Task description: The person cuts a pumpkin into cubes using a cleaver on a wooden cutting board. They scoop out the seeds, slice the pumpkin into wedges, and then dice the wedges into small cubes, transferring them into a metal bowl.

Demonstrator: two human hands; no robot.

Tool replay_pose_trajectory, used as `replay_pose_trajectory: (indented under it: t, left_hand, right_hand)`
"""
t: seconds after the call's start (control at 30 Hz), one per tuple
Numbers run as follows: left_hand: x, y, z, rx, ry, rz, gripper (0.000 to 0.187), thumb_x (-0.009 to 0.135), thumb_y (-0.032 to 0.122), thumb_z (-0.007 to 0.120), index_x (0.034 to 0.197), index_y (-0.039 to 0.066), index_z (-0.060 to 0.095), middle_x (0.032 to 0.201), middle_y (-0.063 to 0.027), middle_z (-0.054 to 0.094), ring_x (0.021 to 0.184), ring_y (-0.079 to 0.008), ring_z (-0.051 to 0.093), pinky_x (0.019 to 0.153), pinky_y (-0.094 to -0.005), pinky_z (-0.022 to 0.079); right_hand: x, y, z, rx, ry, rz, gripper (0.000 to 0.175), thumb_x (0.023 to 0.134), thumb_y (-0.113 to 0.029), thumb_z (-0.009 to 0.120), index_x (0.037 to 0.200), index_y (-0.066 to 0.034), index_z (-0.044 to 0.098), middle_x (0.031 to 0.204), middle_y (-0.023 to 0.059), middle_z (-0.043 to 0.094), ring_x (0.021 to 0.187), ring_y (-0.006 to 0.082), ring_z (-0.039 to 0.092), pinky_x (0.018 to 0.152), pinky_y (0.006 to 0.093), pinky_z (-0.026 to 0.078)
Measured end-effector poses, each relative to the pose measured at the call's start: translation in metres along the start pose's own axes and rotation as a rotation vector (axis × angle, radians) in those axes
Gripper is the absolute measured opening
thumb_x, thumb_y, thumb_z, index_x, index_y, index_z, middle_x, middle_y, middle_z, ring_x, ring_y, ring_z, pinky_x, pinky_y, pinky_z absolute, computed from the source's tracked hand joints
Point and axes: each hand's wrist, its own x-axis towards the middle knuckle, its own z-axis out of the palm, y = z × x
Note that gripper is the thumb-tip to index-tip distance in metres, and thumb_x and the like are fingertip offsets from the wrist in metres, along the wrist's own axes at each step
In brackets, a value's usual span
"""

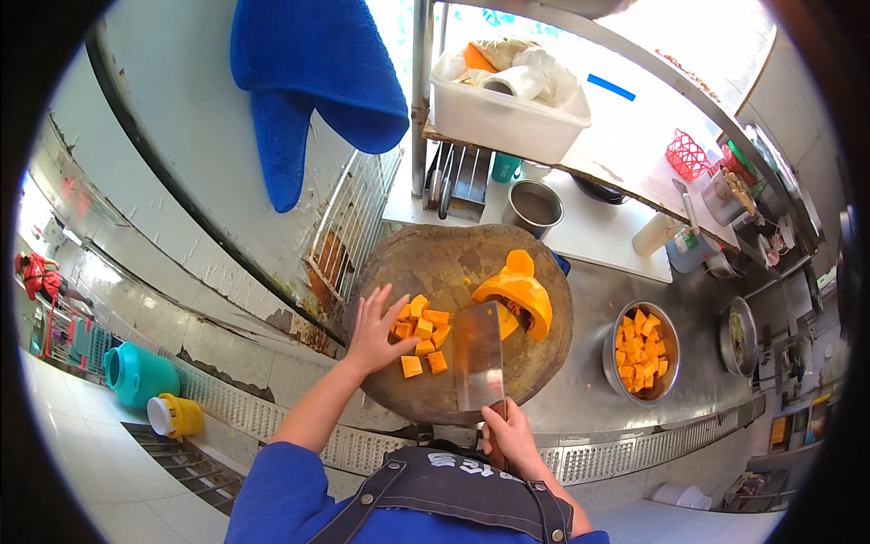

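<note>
My right hand (510, 435) grips the wooden handle of a cleaver (479, 357), whose broad blade is over the round wooden chopping block (414, 265). To the blade's left is a loose group of pumpkin cubes (423, 329). Spread at their left side is my left hand (377, 333), its fingers apart and nothing gripped; the fingertips and thumb reach the outer cubes. Right of the blade rests a curved pumpkin piece (527, 292) with seeds and fibres inside, and a smaller slice (506, 321) is partly behind the blade.
A steel bowl (607, 357) of pumpkin cubes stands on the metal counter (574, 401). Behind the block are a steel pot (535, 207) and a knife rack (469, 183). A shelf above bears a white plastic bin (506, 122). A blue towel (319, 75) hangs at the left.
</note>
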Motion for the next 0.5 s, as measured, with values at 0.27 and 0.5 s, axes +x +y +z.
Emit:
replay_pose_trajectory:
  t: [0.27, 0.5]
  left_hand:
    - [-0.01, 0.01, -0.006, 0.137, -0.186, 0.218, 0.106, 0.065, 0.073, 0.074, 0.153, 0.027, 0.035, 0.159, -0.0202, 0.017, 0.147, -0.0488, 0.011, 0.115, -0.0671, 0.015]
    - [0.028, 0.009, 0.002, 0.102, -0.128, 0.236, 0.09, 0.068, 0.063, 0.078, 0.146, 0.029, 0.048, 0.156, -0.0156, 0.031, 0.139, -0.0444, 0.034, 0.112, -0.0628, 0.028]
  right_hand:
    - [0.032, 0.022, -0.004, 0.265, -0.158, 0.113, 0.02, 0.1, -0.022, 0.058, 0.101, -0.0063, 0.046, 0.067, 0.0059, 0.054, 0.045, 0.0176, 0.053, 0.042, 0.0309, 0.044]
    - [0.056, 0.018, 0.021, 0.244, -0.25, 0.127, 0.02, 0.1, -0.022, 0.058, 0.107, -0.0081, 0.045, 0.068, 0.0051, 0.054, 0.045, 0.0177, 0.053, 0.043, 0.0311, 0.045]
